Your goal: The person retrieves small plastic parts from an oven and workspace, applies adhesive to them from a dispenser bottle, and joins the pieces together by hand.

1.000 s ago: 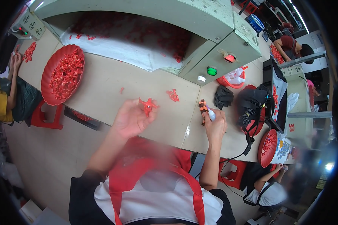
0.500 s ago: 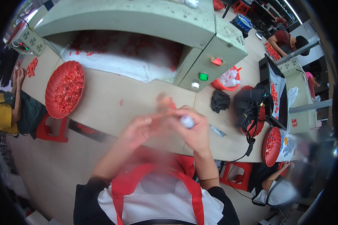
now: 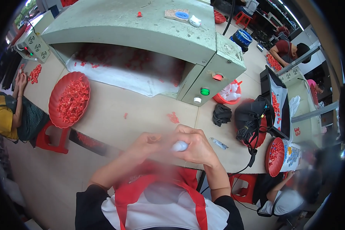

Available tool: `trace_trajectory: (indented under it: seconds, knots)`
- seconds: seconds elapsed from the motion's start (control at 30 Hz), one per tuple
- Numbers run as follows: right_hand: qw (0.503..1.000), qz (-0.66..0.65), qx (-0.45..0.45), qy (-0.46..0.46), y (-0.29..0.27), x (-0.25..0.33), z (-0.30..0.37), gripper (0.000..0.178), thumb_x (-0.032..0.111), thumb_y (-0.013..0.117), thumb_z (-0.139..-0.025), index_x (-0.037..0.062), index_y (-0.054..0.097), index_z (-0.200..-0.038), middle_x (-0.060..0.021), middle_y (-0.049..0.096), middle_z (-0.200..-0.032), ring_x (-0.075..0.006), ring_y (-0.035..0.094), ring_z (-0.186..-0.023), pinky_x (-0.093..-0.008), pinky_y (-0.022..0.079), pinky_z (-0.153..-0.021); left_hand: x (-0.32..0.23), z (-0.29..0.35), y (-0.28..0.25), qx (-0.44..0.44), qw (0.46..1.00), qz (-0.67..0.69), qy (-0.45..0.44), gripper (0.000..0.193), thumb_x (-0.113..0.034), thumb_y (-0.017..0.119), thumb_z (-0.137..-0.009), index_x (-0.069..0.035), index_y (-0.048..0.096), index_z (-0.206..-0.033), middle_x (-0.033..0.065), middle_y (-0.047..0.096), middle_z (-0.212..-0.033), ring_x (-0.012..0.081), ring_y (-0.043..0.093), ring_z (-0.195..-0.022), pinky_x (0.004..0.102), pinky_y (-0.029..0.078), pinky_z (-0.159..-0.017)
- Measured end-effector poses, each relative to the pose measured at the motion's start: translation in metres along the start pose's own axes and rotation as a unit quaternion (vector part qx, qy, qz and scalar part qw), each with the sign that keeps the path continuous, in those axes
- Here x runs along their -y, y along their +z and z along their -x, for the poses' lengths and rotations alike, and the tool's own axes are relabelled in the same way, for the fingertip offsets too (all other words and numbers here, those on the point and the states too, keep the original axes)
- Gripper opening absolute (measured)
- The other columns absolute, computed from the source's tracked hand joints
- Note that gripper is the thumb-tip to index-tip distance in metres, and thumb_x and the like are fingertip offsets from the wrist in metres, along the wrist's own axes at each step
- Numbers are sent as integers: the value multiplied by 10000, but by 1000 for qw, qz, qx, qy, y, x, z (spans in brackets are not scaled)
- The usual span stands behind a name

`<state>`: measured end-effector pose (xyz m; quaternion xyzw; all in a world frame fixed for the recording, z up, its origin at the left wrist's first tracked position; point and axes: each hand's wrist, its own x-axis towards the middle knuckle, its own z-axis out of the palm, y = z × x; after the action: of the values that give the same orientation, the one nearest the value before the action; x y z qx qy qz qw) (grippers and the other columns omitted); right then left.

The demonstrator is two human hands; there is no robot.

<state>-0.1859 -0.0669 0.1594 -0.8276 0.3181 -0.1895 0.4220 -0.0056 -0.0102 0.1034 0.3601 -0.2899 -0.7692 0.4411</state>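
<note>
Over the table's front edge, my right hand (image 3: pixel 197 143) is closed round a small white squeeze bottle (image 3: pixel 179 146), its rounded end toward me. My left hand (image 3: pixel 143 145) is close beside it on the left, fingers pinched. A small orange-red piece (image 3: pixel 154 138) shows at the left fingertips; a hazy patch blurs its shape. Just beyond my hands, a little cluster of red pieces (image 3: pixel 173 117) lies on the table, and a single red piece (image 3: pixel 125 115) is farther left.
A red scalloped bowl (image 3: pixel 53 100) heaped with red pieces stands left. Ahead is a pale green machine (image 3: pixel 142 36) with an open slot. To the right are a red basket of white bottles (image 3: pixel 229 92), a black cloth (image 3: pixel 221 114), a small packet (image 3: pixel 218 143) and a black cabled device (image 3: pixel 253 115). Co-workers sit both sides.
Both hands have drawn down toward me, uncovering the red cluster on the table. The bottle has moved lower and slightly left with my right hand. The view has shifted a little.
</note>
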Motion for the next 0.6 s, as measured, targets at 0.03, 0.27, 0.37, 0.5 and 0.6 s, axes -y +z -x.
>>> trace_trajectory:
  seconds: [0.03, 0.27, 0.37, 0.5, 0.6]
  knots:
    - [1000, -21, 5, 4, -1, 0, 1, 255, 91, 747, -604, 57, 644, -835, -57, 578, -814, -232, 591, -733, -310, 471, -644, 2, -1, -2, 8, 1000, -16, -3, 237, -77, 596, -745, 73, 564, -926, 125, 589, -909, 198, 597, -817, 331, 499, -763]
    - [999, -39, -28, 8, 3, -1, 12, 256, 54, 751, -580, 53, 648, -814, -69, 593, -801, -238, 607, -705, -303, 481, -619, -1, -1, 2, 27, 999, -32, -24, 240, -86, 607, -740, 74, 568, -915, 127, 598, -867, 188, 603, -779, 293, 493, -739]
    - [998, -14, -54, 15, 6, -2, 17, 252, 39, 741, -580, 60, 649, -813, -68, 598, -815, -239, 611, -711, -306, 483, -620, 0, -1, 5, 8, 999, -22, -35, 235, -81, 603, -739, 74, 569, -912, 124, 599, -869, 190, 608, -781, 290, 497, -734]
    - [994, -23, -104, 5, 9, -4, 19, 204, -5, 689, -561, 38, 629, -752, -65, 581, -741, -222, 595, -675, -291, 471, -613, 4, -6, 4, 25, 999, -27, -26, 253, -84, 605, -739, 75, 567, -933, 120, 605, -881, 189, 613, -795, 306, 512, -743]
    - [988, -38, -152, 0, 8, -7, 18, 179, -33, 649, -543, 13, 610, -711, -62, 561, -671, -187, 577, -633, -273, 456, -593, 2, -9, 4, 34, 997, 47, -48, 281, -110, 610, -751, 74, 561, -958, 127, 608, -898, 189, 616, -792, 312, 524, -740]
